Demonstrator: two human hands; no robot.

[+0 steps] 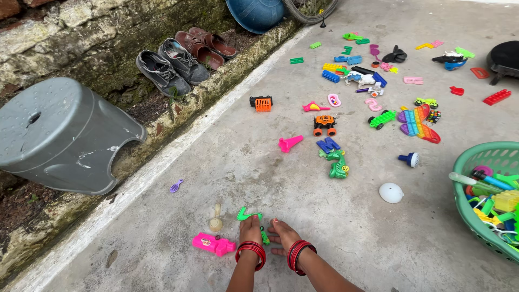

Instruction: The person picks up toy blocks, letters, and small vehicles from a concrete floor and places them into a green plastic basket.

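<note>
Both hands press down on the floor (227,173): left hand (250,231) by a green toy (248,214), right hand (283,233) beside it, whether either grip holds anything I cannot tell. Pink toy (214,244) and basket (476,162) lie nearby.

No packages, labels, signs or screens show anywhere on this concrete floor — only loose plastic toys, unwrapped and unboxed, scattered from the near middle to the far right. Nothing among them carries a tag or a display that can be made out — any markings are too small to tell
</note>
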